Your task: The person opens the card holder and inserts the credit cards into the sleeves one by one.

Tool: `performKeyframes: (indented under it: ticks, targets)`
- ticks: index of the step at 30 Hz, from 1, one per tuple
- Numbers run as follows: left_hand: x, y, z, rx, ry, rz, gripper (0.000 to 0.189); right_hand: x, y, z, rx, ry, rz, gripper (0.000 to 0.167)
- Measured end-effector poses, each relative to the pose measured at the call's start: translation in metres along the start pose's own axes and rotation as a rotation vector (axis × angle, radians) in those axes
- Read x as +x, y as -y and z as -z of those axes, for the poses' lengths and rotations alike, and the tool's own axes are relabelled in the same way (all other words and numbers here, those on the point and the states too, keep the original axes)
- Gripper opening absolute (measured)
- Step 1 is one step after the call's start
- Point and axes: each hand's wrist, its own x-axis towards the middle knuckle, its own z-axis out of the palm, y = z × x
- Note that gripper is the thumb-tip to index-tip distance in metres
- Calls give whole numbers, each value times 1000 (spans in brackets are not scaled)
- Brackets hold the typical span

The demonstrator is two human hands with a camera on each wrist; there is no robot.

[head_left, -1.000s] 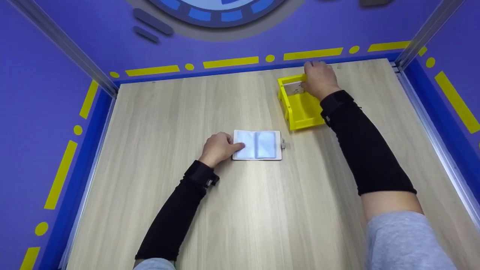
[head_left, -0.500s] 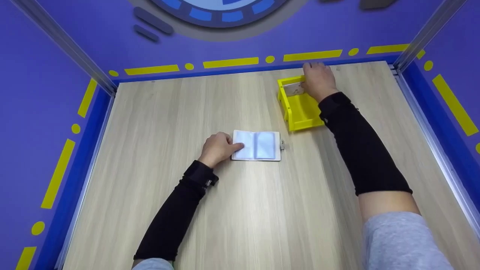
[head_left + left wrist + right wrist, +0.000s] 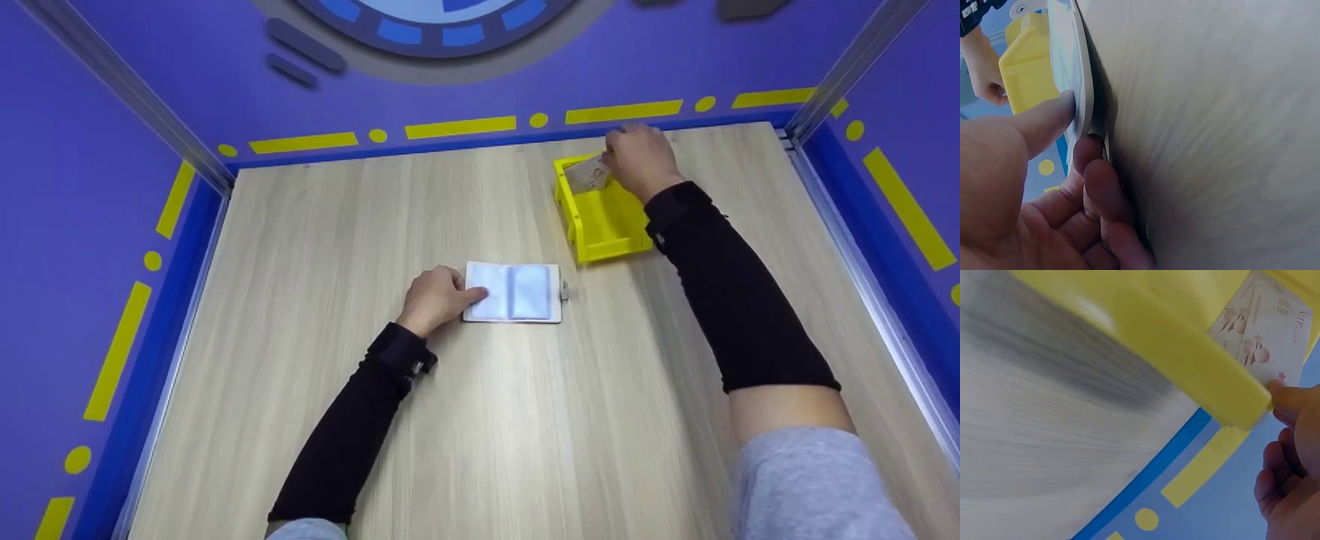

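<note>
An open card holder (image 3: 531, 292) with clear sleeves lies on the table, its small clasp tab pointing right. My left hand (image 3: 436, 297) pinches its left edge. In the left wrist view the thumb (image 3: 1053, 115) presses on top while the curled fingers are underneath. Further back is a yellow bin (image 3: 600, 249). At its far wall my right hand (image 3: 645, 161) pinches a white VIP card (image 3: 1283, 332) by its edge. Another card (image 3: 1234, 326) with the same reddish print overlaps it inside the bin. Some of the right fingers are hidden in the head view.
A light wood table (image 3: 337, 225) spreads around both hands. Blue-purple panels with yellow marks (image 3: 460, 127) enclose its back and sides, joined by metal corner posts (image 3: 855, 67). The bin stands near the back edge, right of the middle.
My right hand has shifted slightly, and the card at the bin's far wall now sits more tilted and raised. My left hand and the card holder stay in place.
</note>
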Motion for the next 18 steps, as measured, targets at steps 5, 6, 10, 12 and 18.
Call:
performKeyframes:
  ticks: [5,6,10,12,18]
  targets:
    - [0,0,-2,-4,-3,-4,54,-6,-5,7,28,12,73,24]
    - [0,0,-2,-5,-3,-4,54,-7,-6,10,32,23,93,23]
    - [0,-1,-2,-2,-2,2,53,-14,-14,21,67,81,179,23]
    - [-1,-1,-2,0,0,8,52,-17,-18,26,94,98,226,22]
    - [-2,-2,1,5,4,6,51,-25,-22,37,216,50,240,25]
